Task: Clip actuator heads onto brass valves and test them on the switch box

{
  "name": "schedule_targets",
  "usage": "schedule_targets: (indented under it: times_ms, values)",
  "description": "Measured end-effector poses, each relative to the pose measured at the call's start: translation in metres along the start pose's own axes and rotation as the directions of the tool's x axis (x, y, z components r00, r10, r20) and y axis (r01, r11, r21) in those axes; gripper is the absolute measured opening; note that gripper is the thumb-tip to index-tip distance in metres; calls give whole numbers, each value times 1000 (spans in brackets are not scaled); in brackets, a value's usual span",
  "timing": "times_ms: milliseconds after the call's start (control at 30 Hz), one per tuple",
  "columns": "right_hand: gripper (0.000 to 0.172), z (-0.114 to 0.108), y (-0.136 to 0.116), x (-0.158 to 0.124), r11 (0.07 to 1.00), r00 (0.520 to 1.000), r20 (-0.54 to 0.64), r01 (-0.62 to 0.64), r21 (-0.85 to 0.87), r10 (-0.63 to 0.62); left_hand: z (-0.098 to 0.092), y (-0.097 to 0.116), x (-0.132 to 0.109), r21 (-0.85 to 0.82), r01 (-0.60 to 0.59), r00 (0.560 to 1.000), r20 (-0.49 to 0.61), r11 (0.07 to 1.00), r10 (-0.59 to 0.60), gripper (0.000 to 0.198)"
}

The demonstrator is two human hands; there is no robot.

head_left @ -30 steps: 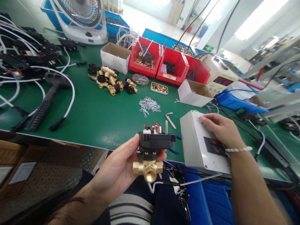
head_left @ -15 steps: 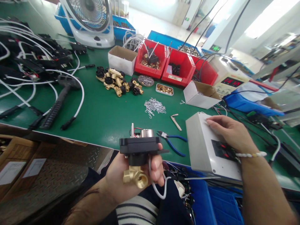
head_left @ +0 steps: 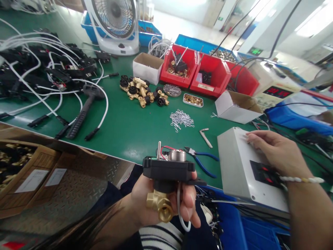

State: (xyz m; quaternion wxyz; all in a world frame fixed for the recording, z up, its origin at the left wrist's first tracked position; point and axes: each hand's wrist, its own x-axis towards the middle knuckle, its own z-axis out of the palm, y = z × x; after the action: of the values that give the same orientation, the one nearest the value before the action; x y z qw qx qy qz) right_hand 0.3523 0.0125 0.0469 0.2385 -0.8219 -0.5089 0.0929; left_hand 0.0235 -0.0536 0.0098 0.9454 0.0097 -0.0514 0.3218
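My left hand (head_left: pixel 156 205) is closed around a brass valve (head_left: pixel 159 205) that carries a black actuator base (head_left: pixel 169 171) with a small silver motor and red wires on top. A white cable loops down from it past my fingers. I hold it just in front of the green table's near edge. My right hand (head_left: pixel 275 152) rests palm down on a grey box (head_left: pixel 241 170) with a black panel of red switches, at the table's front right. Its fingers lie flat on the box top.
Blue-handled cutters (head_left: pixel 201 159) and a small metal key (head_left: pixel 205 137) lie by the box. Farther back are a heap of wire clips (head_left: pixel 180 119), brass fittings (head_left: pixel 143 92), red bins (head_left: pixel 194 71), white cartons, a fan (head_left: pixel 116 24) and tangled white cables (head_left: pixel 39 76). A blue crate (head_left: pixel 241 225) sits below.
The left hand has turned the valve so its brass port faces down-right, and brought it lower and slightly right. The view has swung left. The right hand stays on the box.
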Motion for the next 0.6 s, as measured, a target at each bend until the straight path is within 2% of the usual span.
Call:
schedule_targets:
  times_ms: [100, 200, 300, 467, 600]
  values:
    - [56, -1, -2, -2, 1000, 1000, -3, -5, 1, 5, 0, 2, 0, 18, 3, 1000, 3, 1000, -3, 30]
    - [56, -1, -4, -2, 1000, 1000, -5, -8, 1, 8, 3, 6, 1, 36, 69, 998, 12, 997, -69, 32]
    - [51, -1, -4, 0, 1000, 1000, -4, -6, -10, 6, 3, 8, 3, 42, 128, 992, -1, 991, -128, 26]
    - [44, -2, -1, -1, 997, 997, -1, 73, -24, -73, -11, -2, 8, 42, 112, 993, 30, 993, -113, 42]
    - [43, -2, -2, -4, 993, 993, -1, 117, -8, -117, -20, -8, 9, 77, 113, 993, 20, 991, -115, 45]
